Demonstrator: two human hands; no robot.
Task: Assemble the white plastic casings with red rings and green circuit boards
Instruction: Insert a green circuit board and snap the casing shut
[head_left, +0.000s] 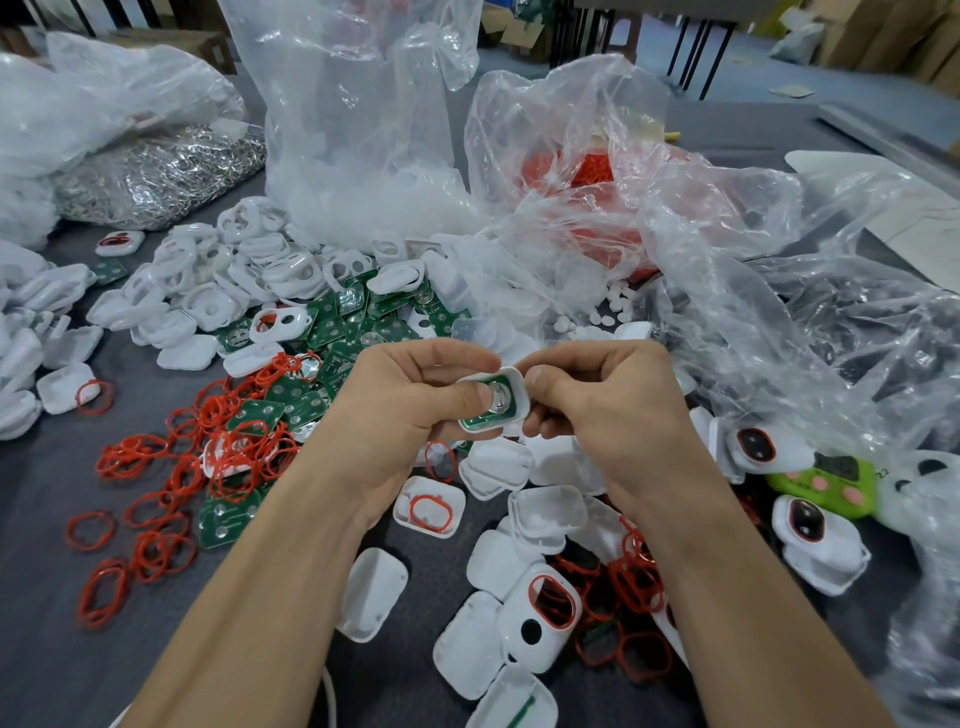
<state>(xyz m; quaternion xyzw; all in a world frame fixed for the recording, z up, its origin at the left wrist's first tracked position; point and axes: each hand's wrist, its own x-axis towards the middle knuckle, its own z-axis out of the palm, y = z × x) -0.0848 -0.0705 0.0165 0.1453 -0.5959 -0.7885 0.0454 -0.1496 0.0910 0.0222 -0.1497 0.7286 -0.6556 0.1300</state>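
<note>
Both forearms extend from near edge, converging mid-scene. Left hand (410, 400), right hand (608, 410): fingers curled, pinching white casing (518, 385) between them.

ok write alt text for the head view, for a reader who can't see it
A left hand and right hand hold a white casing with a green circuit board inside, the left thumb on the board. Around them a grey table is strewn with loose casings, red rings, boards and clear plastic bags.
</note>
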